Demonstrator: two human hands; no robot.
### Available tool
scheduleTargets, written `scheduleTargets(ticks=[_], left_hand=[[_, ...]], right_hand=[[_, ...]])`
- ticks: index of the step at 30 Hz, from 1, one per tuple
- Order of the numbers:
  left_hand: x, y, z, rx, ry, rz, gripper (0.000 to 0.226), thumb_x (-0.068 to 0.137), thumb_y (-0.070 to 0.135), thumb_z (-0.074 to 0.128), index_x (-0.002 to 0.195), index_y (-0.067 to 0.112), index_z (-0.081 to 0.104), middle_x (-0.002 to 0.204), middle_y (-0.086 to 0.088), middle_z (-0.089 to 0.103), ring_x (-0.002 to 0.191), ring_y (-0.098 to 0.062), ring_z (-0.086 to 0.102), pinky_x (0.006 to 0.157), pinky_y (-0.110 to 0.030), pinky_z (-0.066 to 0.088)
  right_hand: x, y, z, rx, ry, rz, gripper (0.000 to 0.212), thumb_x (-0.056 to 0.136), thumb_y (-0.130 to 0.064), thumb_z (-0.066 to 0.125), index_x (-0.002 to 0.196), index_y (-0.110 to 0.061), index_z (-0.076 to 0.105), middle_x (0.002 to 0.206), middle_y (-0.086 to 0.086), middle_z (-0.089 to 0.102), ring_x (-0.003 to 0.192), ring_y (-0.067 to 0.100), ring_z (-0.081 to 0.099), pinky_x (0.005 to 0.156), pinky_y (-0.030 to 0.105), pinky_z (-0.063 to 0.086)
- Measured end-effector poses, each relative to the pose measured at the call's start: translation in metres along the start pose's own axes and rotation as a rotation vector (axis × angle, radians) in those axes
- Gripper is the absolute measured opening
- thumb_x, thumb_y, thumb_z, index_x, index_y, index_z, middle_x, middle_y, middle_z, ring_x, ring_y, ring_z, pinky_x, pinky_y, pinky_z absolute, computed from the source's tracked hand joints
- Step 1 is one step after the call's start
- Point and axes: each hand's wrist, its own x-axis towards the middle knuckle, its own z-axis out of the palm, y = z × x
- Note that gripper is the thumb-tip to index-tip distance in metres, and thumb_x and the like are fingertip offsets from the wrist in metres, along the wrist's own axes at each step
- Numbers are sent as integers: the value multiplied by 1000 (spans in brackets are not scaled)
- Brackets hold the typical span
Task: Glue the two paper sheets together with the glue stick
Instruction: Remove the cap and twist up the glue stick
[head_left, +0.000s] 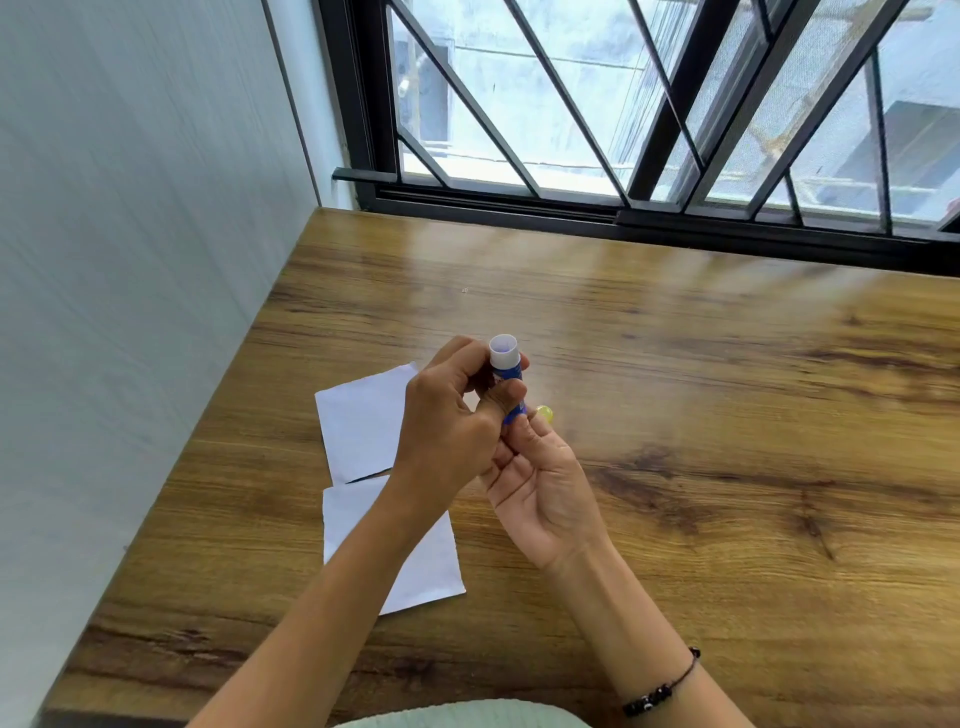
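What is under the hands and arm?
Two white paper sheets lie on the wooden table beneath the left hand, which grips the glue stick. The arm covers parts of both.

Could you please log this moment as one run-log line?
left hand: grips glue stick, uncapped | right hand: pinches its base | two paper sheets: on table, unglued

One head-worn camera looks forward and down, close over the tabletop (675, 415). It faces a barred window (597, 104).
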Motion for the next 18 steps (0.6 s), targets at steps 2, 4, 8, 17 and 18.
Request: scheduleTargets(ticks=[2,4,8,17,18], left_hand=[[-1,1,0,12,-4,12,20,78,1,63,87,19,64,89,-1,61,83,-19,62,77,-31,55],[-1,1,-1,25,-6,28,20,78,1,64,88,18,65,89,-1,61,83,-20,61,78,-31,54],[-3,1,1,67,-8,64,18,76,0,63,88,14,66,86,3,59,81,-19,60,74,-26,51],[-3,1,-1,25,6,46,19,78,0,63,88,17,65,89,1,61,83,-20,62,77,-31,54],[-3,1,-1,26,5,47,19,78,1,63,88,16,65,88,1,60,83,-20,62,77,-30,54]], right_hand=[[0,0,1,12,7,1,17,77,-15,58,90,-11,69,67,2,66,56,9,60,58,20,54],[1,1,2,36,31,7,18,77,-21,57,75,-12,73,59,1,64,50,8,58,53,20,54],[2,1,4,39,83,41,38,85,-33,49,61,-13,71,48,0,58,39,8,51,45,20,49],[1,0,-3,0,-32,9,28,79,-18,59,106,-13,62,87,6,67,72,14,60,70,26,55],[1,0,-3,3,-24,4,26,78,-18,59,102,-12,64,82,5,68,68,13,61,68,25,55]])
